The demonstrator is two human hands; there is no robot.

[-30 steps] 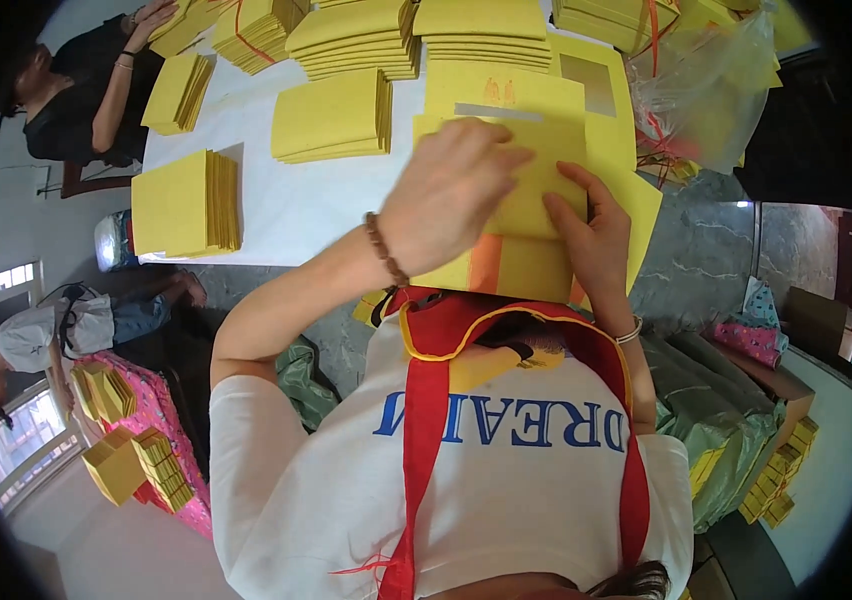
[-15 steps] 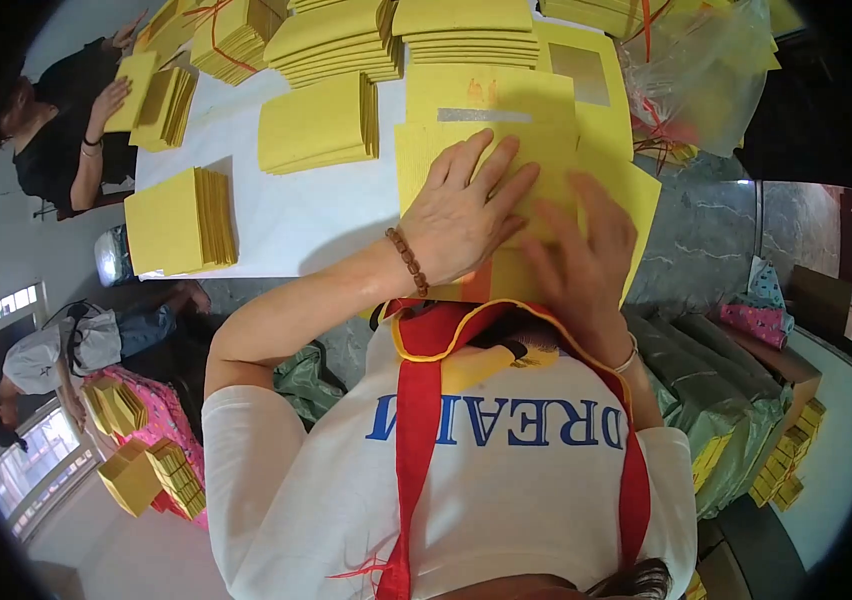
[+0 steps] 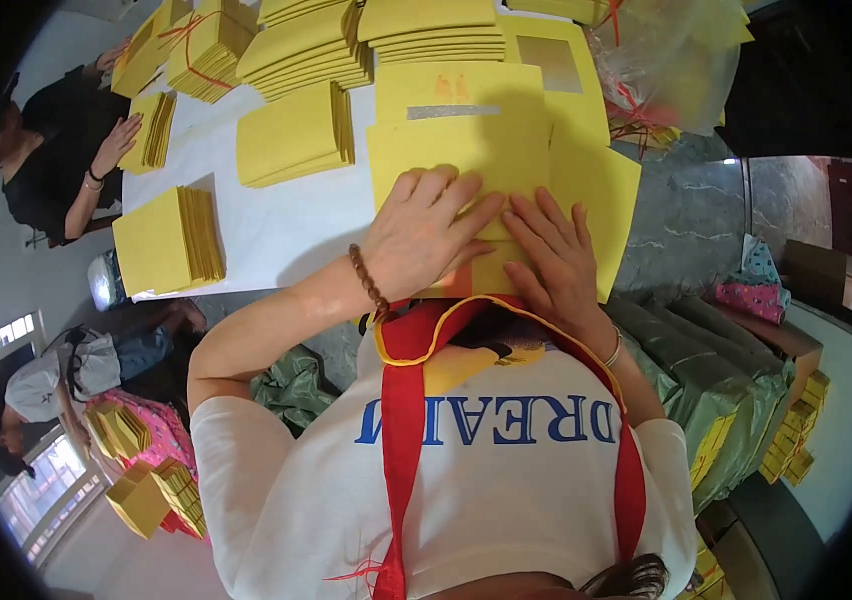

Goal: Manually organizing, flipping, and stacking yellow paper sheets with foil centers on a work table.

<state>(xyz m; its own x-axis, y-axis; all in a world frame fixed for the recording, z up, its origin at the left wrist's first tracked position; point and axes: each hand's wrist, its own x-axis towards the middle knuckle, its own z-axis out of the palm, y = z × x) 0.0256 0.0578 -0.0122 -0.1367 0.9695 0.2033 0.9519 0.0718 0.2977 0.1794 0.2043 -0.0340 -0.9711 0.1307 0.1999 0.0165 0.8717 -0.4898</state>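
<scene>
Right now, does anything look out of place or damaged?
The crumpled clear plastic bag, far right, with bunched red ties, looks untidy against the neater yellow stacks. I see no damage.

Looks like a small paper workshop: stacks of yellow paper (image 3: 288, 138) line a white counter (image 3: 204, 145), with a tied bundle (image 3: 214, 48) among them, wrapped bales (image 3: 701, 375) nearby and a co-worker (image 3: 66, 155) alongside.
</scene>
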